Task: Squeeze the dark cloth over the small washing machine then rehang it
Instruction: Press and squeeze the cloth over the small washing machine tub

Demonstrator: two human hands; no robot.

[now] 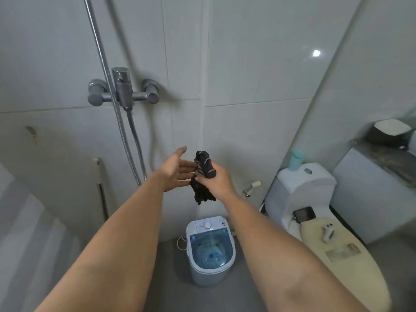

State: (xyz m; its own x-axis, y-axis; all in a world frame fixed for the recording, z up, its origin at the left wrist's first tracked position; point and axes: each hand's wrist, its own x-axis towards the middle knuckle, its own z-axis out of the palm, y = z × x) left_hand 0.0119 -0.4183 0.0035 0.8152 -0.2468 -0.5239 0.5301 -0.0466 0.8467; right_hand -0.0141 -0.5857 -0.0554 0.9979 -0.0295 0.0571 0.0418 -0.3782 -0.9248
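A dark cloth (203, 164), bunched into a twisted roll, is gripped in my right hand (219, 181); one end sticks up above the fist and the other hangs down below it. My left hand (177, 168) is beside the cloth on its left, palm open, fingers spread, fingertips at or near the fabric. Both hands are held out in front of the tiled wall. Well below them on the floor stands the small washing machine (210, 251), white with a blue see-through lid.
A chrome shower mixer (122, 92) with its hose (135, 145) is on the wall at upper left. A toilet (315, 221) with a yellowish seat cover stands at right, a phone (304, 214) and a teal cup (296, 159) on it. A counter (382, 154) is at far right.
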